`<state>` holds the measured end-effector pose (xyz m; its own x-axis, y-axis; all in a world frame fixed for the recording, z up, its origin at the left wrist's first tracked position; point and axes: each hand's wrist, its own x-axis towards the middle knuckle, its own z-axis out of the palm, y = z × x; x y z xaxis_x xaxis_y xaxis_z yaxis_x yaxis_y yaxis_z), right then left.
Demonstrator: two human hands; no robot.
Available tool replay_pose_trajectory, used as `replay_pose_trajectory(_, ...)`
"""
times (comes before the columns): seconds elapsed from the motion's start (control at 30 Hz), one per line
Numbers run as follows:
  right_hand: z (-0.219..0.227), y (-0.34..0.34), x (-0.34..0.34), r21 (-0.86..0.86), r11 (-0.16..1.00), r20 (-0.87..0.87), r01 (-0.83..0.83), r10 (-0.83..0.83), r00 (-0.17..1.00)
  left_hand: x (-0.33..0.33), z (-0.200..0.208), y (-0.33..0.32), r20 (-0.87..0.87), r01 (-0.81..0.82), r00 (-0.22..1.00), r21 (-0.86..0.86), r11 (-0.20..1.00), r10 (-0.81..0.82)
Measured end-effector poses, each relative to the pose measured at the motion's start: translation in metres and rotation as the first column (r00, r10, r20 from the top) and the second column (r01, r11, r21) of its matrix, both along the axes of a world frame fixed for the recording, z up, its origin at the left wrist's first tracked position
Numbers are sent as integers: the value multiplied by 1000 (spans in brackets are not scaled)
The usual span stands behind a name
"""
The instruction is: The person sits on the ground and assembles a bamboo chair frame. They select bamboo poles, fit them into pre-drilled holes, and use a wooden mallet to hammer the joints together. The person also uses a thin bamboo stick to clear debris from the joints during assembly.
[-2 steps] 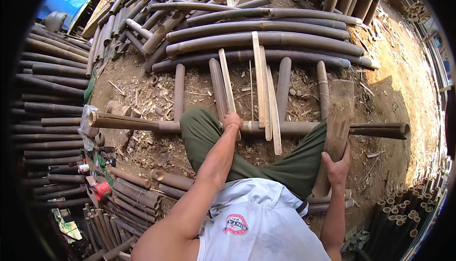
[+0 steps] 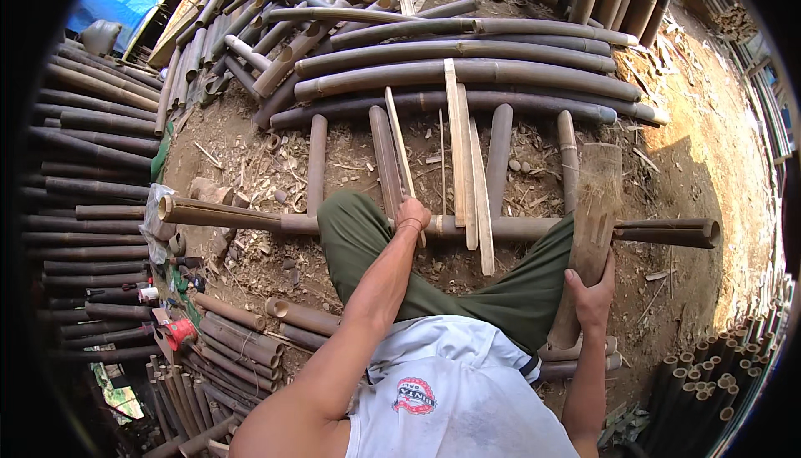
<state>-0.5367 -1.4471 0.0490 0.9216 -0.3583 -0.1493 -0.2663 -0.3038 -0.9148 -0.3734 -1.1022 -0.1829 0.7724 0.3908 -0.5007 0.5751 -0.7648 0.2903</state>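
My left hand (image 2: 411,214) is closed around a narrow pale bamboo strip (image 2: 398,137), just above a horizontal bamboo pole (image 2: 526,228). The strip points away from me, beside a darker split bamboo length (image 2: 384,158). Right of that hand, several pale split strips (image 2: 456,149) lean across the same pole. My right hand (image 2: 594,295) grips the lower part of a broad, worn wooden slab (image 2: 597,199), thumb on its left edge and fingers at its right edge. The slab stands by my right knee and hides part of the pole.
Long dark bamboo poles (image 2: 467,70) lie stacked across the far side. More poles (image 2: 96,158) are piled at left, and cut tubes (image 2: 701,383) stand upright at lower right. Shavings litter the dirt floor (image 2: 534,166). A red container (image 2: 177,333) sits at lower left.
The strip in my left hand has turned slightly and shows a narrower face. My right hand stays on the slab.
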Motion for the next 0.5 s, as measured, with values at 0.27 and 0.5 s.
replay_pose_trajectory(0.27, -6, -20, -12, 114, 991, 12, 76, -77, 997, -26, 178, -14, -217, -227, 818, -973, -48, 532)
replay_pose_trajectory(0.5, -1, -15, -5, 95, 994, -14, 51, -50, 999, -48, 195, -13, -411, -294, 820, -900, -323, 399)
